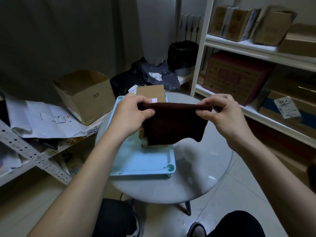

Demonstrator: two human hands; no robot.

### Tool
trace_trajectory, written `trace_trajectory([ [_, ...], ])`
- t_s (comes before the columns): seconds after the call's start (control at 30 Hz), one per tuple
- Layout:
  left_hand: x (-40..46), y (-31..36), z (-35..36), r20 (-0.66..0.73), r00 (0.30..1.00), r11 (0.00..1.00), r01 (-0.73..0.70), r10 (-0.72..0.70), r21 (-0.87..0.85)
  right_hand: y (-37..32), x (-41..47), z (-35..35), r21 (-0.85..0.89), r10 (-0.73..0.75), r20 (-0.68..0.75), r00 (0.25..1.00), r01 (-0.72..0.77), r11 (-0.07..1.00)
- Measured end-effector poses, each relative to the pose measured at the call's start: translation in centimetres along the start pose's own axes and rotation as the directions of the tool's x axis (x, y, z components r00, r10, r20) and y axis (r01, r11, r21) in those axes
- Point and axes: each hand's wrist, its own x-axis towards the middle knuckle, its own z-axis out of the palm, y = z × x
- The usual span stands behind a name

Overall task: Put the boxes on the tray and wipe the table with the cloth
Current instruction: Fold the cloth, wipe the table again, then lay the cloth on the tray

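A dark brown cloth (174, 124) hangs in the air above the round glass table (201, 168). My left hand (131, 113) pinches its upper left corner and my right hand (222, 112) pinches its upper right corner, stretching the top edge between them. Below lies a light blue tray (145, 163) on the table's left half. A brown cardboard box (150, 93) with a white label sits at the tray's far end. A second box (142, 139) on the tray is mostly hidden behind the cloth.
An open cardboard carton (85, 94) and white mail bags (44, 118) lie on a metal rack at the left. White shelves (256, 47) with boxes stand at the right. Dark bags (153, 74) pile up behind the table. My knees and shoes show below.
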Motion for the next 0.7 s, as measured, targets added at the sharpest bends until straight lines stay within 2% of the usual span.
trace_trajectory([
  [0.03,0.0,0.0,-0.2,-0.017,0.999,0.999,-0.034,0.033,-0.007,-0.3,-0.1,-0.3,0.038,-0.013,0.059,0.998,0.01,0.999],
  [0.07,0.1,-0.1,-0.5,-0.023,0.998,0.993,-0.056,0.054,-0.105,-0.7,-0.4,-0.6,0.103,-0.035,0.131,0.991,0.021,0.994],
  [0.1,0.0,-0.2,-0.9,-0.003,0.999,0.953,-0.046,0.048,-0.301,-1.1,-0.6,-0.9,0.177,-0.065,0.189,0.98,0.031,0.984],
  [0.17,-0.5,-1.3,-1.5,0.118,0.993,0.738,0.074,0.008,-0.671,-2.0,-0.6,-1.3,0.318,-0.127,0.238,0.963,0.047,0.947],
  [0.2,-1.1,-2.0,-1.1,0.215,0.976,0.651,0.184,-0.032,-0.737,-2.4,-0.6,-1.3,0.386,-0.137,0.253,0.958,0.03,0.922],
  [0.3,-4.2,-4.0,2.1,0.473,0.872,0.532,0.462,-0.126,-0.71,-2.9,-0.2,-0.6,0.536,-0.107,0.338,0.935,-0.098,0.839],
  [0.4,-5.4,-4.6,4.0,0.452,0.875,0.464,0.477,-0.173,-0.746,-1.7,0.0,0.2,0.549,0.069,0.449,0.891,-0.337,0.765],
  [0.5,-4.7,-4.4,3.8,0.374,0.899,0.44,0.438,-0.23,-0.784,0.1,-0.2,0.3,0.576,0.268,0.583,0.767,-0.623,0.529],
  [0.57,-4.1,-4.2,3.2,0.32,0.924,0.405,0.38,-0.21,-0.832,1.3,-0.3,0.2,0.54,0.308,0.622,0.72,-0.679,0.498],
  [0.63,-4.0,-3.8,2.6,0.315,0.931,0.352,0.361,-0.184,-0.863,2.1,-0.5,0.3,0.56,0.279,0.598,0.751,-0.641,0.525],
  [0.7,-4.2,-3.8,2.6,0.397,0.896,0.333,0.442,-0.197,-0.833,2.7,-0.7,0.8,0.601,0.227,0.56,0.796,-0.58,0.551],
])
